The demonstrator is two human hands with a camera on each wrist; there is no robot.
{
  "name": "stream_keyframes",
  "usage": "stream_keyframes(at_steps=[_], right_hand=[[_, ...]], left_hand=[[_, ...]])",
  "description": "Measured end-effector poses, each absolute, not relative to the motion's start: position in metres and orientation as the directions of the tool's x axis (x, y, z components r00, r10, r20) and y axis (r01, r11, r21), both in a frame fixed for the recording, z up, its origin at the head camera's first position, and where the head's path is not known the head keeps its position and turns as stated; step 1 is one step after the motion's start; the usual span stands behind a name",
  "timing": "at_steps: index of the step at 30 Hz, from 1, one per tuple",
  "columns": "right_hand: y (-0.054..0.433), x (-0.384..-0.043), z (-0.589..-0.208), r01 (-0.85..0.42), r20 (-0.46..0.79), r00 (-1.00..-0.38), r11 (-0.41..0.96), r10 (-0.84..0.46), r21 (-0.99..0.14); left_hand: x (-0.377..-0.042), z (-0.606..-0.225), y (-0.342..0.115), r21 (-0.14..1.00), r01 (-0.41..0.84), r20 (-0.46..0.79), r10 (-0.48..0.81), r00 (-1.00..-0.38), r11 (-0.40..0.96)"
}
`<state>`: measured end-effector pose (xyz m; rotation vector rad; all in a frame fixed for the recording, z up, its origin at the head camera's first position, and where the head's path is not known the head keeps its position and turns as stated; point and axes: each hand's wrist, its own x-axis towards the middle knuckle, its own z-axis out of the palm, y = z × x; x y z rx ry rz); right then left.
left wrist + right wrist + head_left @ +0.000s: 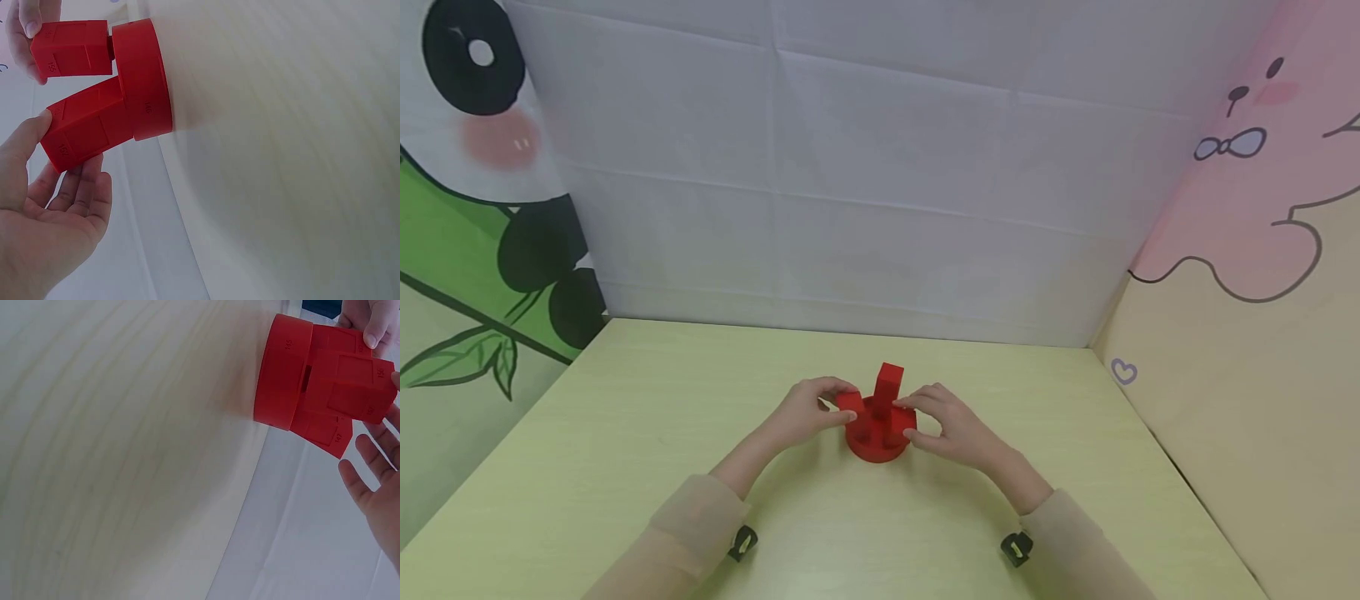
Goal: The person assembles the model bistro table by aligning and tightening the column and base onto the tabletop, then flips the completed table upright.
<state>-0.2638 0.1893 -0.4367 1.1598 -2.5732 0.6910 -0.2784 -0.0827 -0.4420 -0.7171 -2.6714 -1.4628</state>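
Observation:
A red round base [877,453] stands on the table with several red blocks rising from it. My left hand [805,412] pinches the left block [852,402] by its upper end, thumb on one side and fingers on the other. In the left wrist view this block, marked 152 [87,128], leans outward from the base. On the other side, my right hand [957,427] grips the top of the right block [906,422] between thumb and fingers. A taller-looking back block [887,385] stands between the hands, untouched at its top.
The pale yellow table [685,392] reaches back to a white creased cloth [880,183]. Cartoon-painted panels stand at left [445,208] and right [1247,350]. Black bands with small buckles hang by both sleeves [688,529].

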Motion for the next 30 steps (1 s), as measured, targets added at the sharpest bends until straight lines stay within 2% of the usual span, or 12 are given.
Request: stream_keyframes(at_steps=[9,15,20,25,30], right_hand=[[0.174,-0.265,-0.439,-0.684,0.347,-0.73,0.621,-0.589,-0.384],[0.16,-0.268,-0.437,-0.561,0.315,-0.828,0.702,-0.464,-0.439],[0.147,-0.274,-0.441,-0.48,0.316,-0.874,0.754,-0.369,-0.448],[0.138,-0.273,-0.442,-0.435,0.342,-0.889,0.791,-0.303,-0.43],[0.139,-0.271,-0.442,-0.421,0.34,-0.894,0.808,-0.292,-0.412]], left_hand=[[-0.278,-0.442,-0.083,0.796,0.395,0.222,0.386,-0.895,0.459],[-0.279,-0.442,-0.083,0.795,0.4,0.224,0.391,-0.892,0.457],[-0.28,-0.443,-0.084,0.792,0.395,0.219,0.388,-0.895,0.466],[-0.279,-0.443,-0.083,0.791,0.398,0.221,0.389,-0.894,0.465],[-0.279,-0.442,-0.083,0.789,0.399,0.223,0.387,-0.895,0.467]])
